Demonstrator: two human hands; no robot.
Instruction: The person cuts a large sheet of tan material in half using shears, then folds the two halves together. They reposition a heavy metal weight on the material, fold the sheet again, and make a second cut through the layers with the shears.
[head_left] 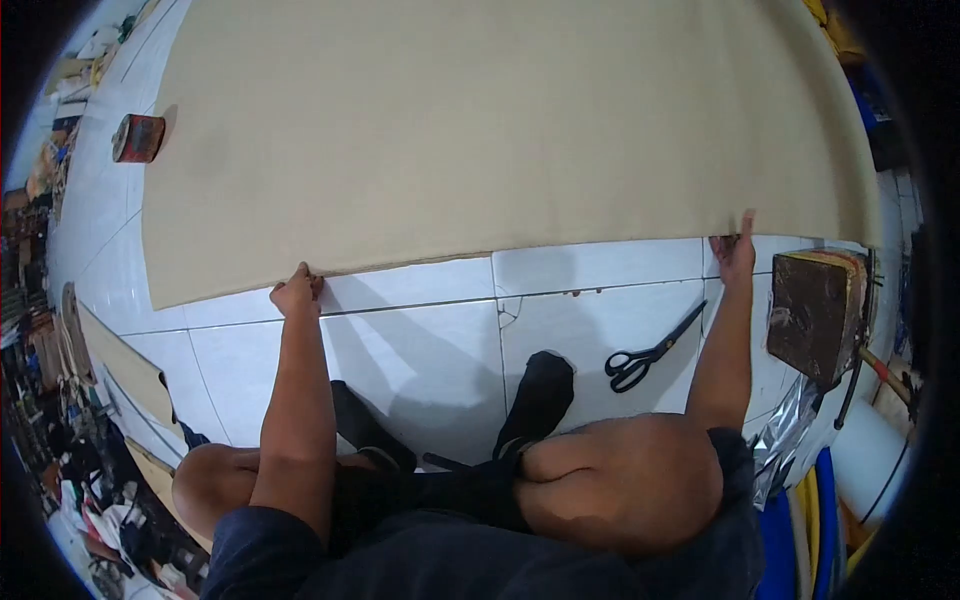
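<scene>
A large beige sheet (500,130), fabric or a similar flexible material, spreads over the white tiled floor in front of me. My left hand (297,290) pinches its near edge toward the left. Farther right, my right hand (737,250) grips the same edge, its thumb on top and the other fingers partly hidden beneath. Black-handled scissors (643,360) lie on the tiles just left of my right forearm, touching neither hand. A reddish, worn tin can (138,138) stands at the sheet's left border.
At the right sits a dark brown block-like object (818,315), with crumpled silver foil (788,430) below it. Rolled materials in blue and yellow (815,520) are at lower right. Assorted clutter (110,520) lines the left side. My feet (540,395) rest on the tiles.
</scene>
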